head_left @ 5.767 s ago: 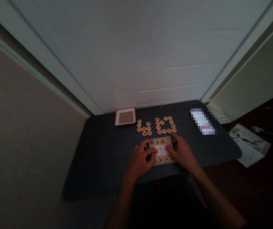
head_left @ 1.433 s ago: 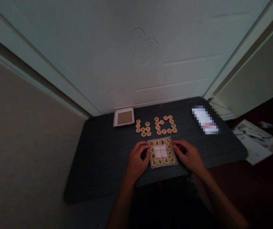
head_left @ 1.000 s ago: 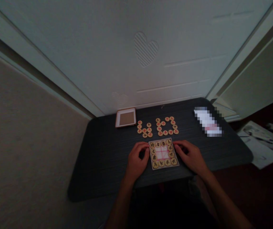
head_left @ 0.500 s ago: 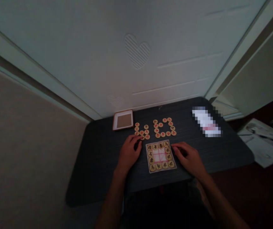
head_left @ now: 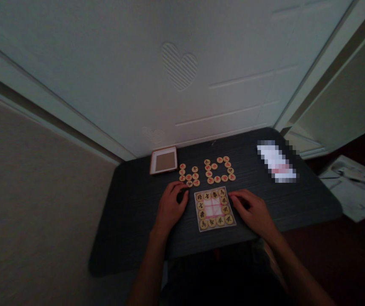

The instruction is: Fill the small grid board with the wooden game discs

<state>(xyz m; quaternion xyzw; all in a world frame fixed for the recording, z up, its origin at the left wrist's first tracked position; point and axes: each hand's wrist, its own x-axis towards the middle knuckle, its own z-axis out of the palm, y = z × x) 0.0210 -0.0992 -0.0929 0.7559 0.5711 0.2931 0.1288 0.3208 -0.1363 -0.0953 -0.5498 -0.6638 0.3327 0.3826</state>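
My left hand [head_left: 172, 205] rests on the dark table with its thumb and fingers apart and nothing held. Its fingertips are at a round wooden Chinese chess piece [head_left: 189, 184], the lowest of a cluster of pieces; I cannot tell whether they touch. My right hand [head_left: 252, 210] lies loosely curved, thumb and forefinger apart, beside a square tray [head_left: 234, 224]. Between my hands, this tray holds black-marked pieces [head_left: 212, 222] around its border, with pink lines in its bare middle. To the right of the cluster, more pieces [head_left: 224, 178], mostly red-marked, form a ring.
An orange-edged shallow box lid [head_left: 166, 160] sits at the table's back left. At the right lies a blurred white item [head_left: 276, 163]. A white panel with a raised heart [head_left: 180, 67] rises behind the table [head_left: 128, 221]. Papers [head_left: 355, 191] lie beyond the right edge.
My left fingertips have drawn back slightly from the cluster's lowest piece, which shows more fully. My right hand stays beside the tray. The view has shifted slightly.
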